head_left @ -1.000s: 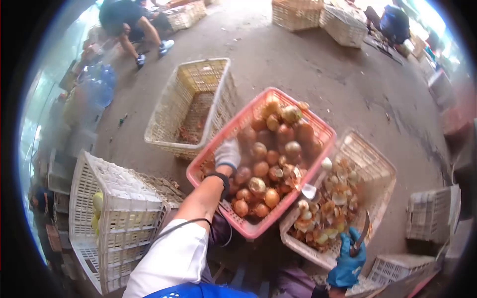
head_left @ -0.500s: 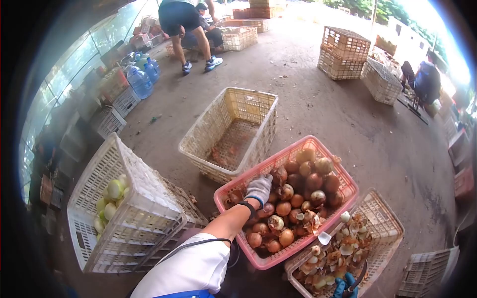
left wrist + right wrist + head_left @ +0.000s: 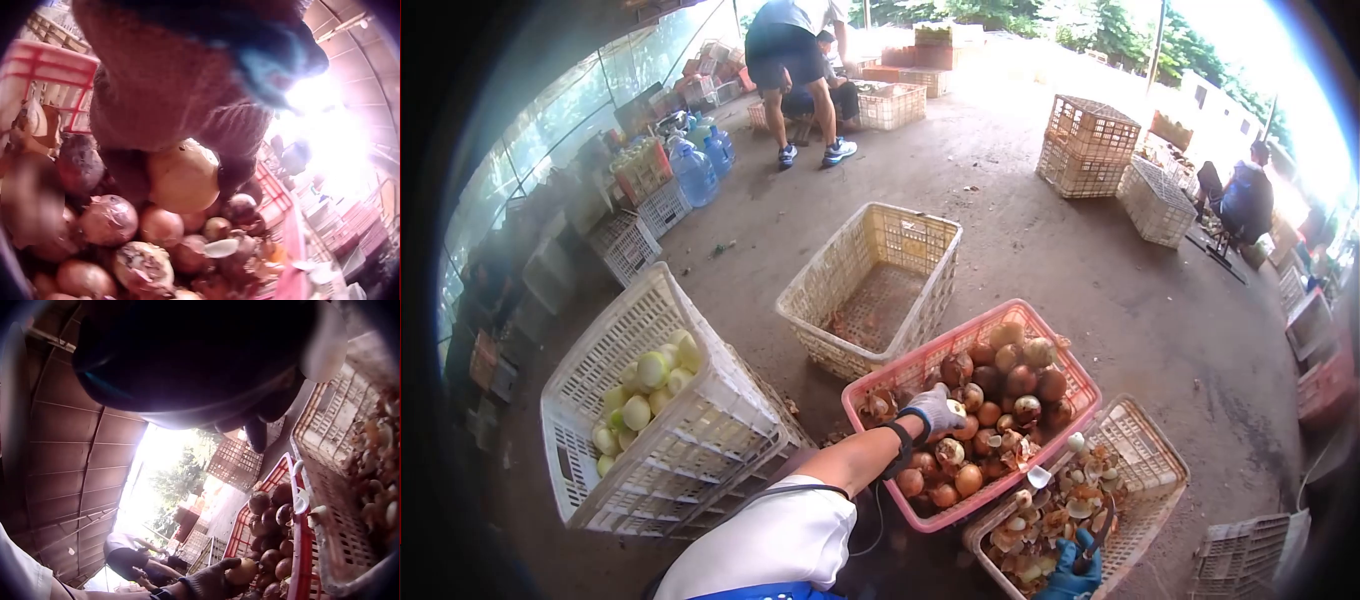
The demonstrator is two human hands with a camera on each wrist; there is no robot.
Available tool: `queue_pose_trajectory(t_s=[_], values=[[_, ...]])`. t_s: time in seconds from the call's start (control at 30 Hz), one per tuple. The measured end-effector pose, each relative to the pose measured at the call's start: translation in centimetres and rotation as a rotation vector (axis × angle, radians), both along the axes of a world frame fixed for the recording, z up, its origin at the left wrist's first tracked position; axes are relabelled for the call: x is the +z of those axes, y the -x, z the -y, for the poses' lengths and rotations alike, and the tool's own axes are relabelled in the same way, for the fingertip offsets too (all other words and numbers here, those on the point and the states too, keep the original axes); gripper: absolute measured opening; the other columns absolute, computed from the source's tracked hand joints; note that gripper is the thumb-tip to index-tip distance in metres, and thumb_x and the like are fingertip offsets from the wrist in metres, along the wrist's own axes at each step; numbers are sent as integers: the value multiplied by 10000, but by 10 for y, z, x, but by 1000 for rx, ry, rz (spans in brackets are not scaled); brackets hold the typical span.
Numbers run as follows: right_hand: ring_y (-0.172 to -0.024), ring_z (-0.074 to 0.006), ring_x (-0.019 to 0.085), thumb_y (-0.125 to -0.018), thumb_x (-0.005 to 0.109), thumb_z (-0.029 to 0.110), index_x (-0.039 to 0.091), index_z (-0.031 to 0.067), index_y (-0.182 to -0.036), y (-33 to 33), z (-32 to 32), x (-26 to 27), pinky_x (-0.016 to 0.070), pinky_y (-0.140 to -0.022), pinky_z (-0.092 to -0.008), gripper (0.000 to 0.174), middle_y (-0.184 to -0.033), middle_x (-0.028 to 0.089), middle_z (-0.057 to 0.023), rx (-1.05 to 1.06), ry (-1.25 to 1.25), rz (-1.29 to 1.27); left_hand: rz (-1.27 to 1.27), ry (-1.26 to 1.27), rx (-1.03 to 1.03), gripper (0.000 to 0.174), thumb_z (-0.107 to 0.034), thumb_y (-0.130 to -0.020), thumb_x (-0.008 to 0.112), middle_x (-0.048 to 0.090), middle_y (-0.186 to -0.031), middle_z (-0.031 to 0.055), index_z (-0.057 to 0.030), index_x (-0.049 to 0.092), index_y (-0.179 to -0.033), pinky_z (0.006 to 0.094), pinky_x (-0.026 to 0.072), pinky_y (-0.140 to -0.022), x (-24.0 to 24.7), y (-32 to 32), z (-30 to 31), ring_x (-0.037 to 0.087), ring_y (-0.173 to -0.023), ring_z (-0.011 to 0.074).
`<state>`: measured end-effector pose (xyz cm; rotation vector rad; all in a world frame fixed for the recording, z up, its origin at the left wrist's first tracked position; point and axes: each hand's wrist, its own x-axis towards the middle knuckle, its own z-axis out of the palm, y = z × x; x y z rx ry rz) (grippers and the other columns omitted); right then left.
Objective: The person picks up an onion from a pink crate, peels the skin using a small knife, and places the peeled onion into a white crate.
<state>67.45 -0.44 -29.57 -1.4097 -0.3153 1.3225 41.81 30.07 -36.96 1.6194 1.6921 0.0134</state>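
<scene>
A pink basket holds a heap of brown-skinned onions. My left hand, in a grey knit glove, reaches into its near left part and grips a pale onion lifted just off the pile. The right wrist view shows that same onion in the gloved fingers. My right hand, in a blue glove, holds a knife over the white basket of onion skins and trimmings at the lower right.
An empty cream basket stands behind the pink one. A tilted white crate of peeled onions sits at the left. Stacked baskets, water bottles and people are farther back on the concrete floor.
The head view has tilted up, showing more of the yard. My left hand has moved from the pink basket's left rim onto the pile and taken hold of an onion. The right hand keeps the knife.
</scene>
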Motion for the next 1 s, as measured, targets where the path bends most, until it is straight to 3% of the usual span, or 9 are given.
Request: queue_pose_trajectory(t_s=[0.03, 0.13, 0.23, 0.33, 0.63, 0.7, 0.77, 0.87, 1.0], values=[[-825, -175, 732, -984, 606, 30, 640, 22, -1318, 6, 2, -8, 563, -671, -280, 336, -972, 762, -111, -260, 108, 700, 55, 0, 48, 894, -479, -677, 856, 699, -1238, 251, 7, 528, -1352, 441, 538, -976, 10, -6, 8, 683, -1176, 394], [-820, -173, 728, -987, 606, 34, 640, 19, -1318, 4, 6, -26, 566, -702, -276, 333, -973, 759, -104, -210, 25, 776, 735, -8, -60, 652, -341, -837, 814, 699, -1187, 159, -33, 552, -1348, 381, 563, -899, -54, -23, -5, 691, -1094, 282], [-894, -174, 720, -1002, 609, 30, 643, 13, -1311, 20, 6, -2, 561, -774, -287, 311, -1001, 751, -104, -212, -10, 737, 1305, 404, 153, 440, -270, -951, 740, 669, -1224, 73, -83, 602, -1325, 401, 588, -918, 86, -33, 58, 688, -1068, 215], [-939, -183, 714, -1009, 598, 19, 640, -7, -1311, 27, 6, 15, 557, -832, -313, 307, -1060, 740, -105, -185, -15, 717, 1789, 657, 105, 566, -302, -957, 739, 614, -1302, 87, -139, 484, -1435, 445, 605, -958, 94, -40, 84, 669, -1131, 272], [-951, -177, 721, -1003, 628, 61, 656, -23, -1308, 29, 8, 26, 556, -856, -311, 318, -1094, 750, -108, -84, 89, 849, 1537, 627, 39, 618, -134, -927, 766, 575, -1341, 82, -133, 442, -1453, 387, 562, -1020, 74, -75, 127, 614, -1230, 209], [-844, -142, 702, -967, 682, 92, 708, 20, -1273, 33, 4, 29, 558, -759, -314, 315, -958, 756, -56, -128, -40, 875, 1525, 645, 37, 624, -44, -896, 741, 571, -1342, 98, -121, 446, -1440, 394, 567, -1021, 89, -77, 123, 618, -1235, 217], [-683, -79, 581, -981, 687, 110, 699, 10, -1281, 32, 5, 28, 484, -630, -279, 316, -872, 715, -19, -114, -4, 773, 1529, 502, -53, 655, -146, -883, 799, 593, -1315, 100, -45, 464, -1436, 351, 568, -990, 103, -76, 125, 639, -1169, 209], [-613, -42, 439, -987, 697, 128, 686, -5, -1286, 37, 6, 26, 390, -558, -257, 327, -820, 670, 3, -98, -48, 815, 1322, 318, -231, 726, -128, -853, 806, 590, -1348, 89, -51, 454, -1483, 339, 510, -1054, 110, -69, 125, 607, -1227, 185], [-685, -91, 558, -966, 731, 135, 673, -9, -1285, 38, 8, 25, 478, -636, -282, 355, -889, 705, -62, -43, -24, 842, 1221, 283, -226, 836, -180, -733, 882, 603, -1338, 76, -50, 471, -1450, 340, 524, -1047, 112, -70, 130, 616, -1224, 178]])
